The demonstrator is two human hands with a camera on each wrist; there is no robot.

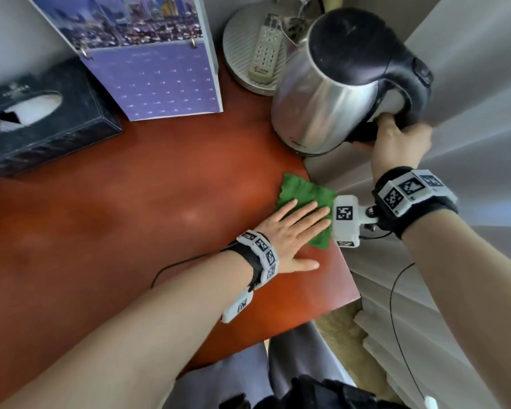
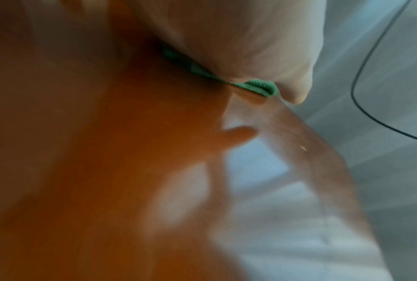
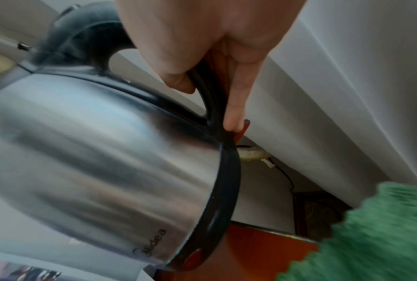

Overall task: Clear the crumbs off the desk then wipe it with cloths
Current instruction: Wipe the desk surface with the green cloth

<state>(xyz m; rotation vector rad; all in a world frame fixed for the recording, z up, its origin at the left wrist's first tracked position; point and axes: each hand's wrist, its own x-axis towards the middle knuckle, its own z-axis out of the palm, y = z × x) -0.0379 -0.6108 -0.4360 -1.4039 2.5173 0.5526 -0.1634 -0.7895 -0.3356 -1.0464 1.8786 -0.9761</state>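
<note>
A green cloth lies near the right edge of the red-brown desk. My left hand presses flat on it with straight fingers; the left wrist view shows the cloth squeezed under the palm. A tiny pale crumb sits by the desk edge. My right hand grips the black handle of a steel kettle, held tilted above the desk's back right corner. In the right wrist view the kettle fills the frame, with the cloth below.
A dark tissue box and a purple desk calendar stand at the back left. A round base with a remote control on it sits behind the kettle. Grey curtains hang right of the desk.
</note>
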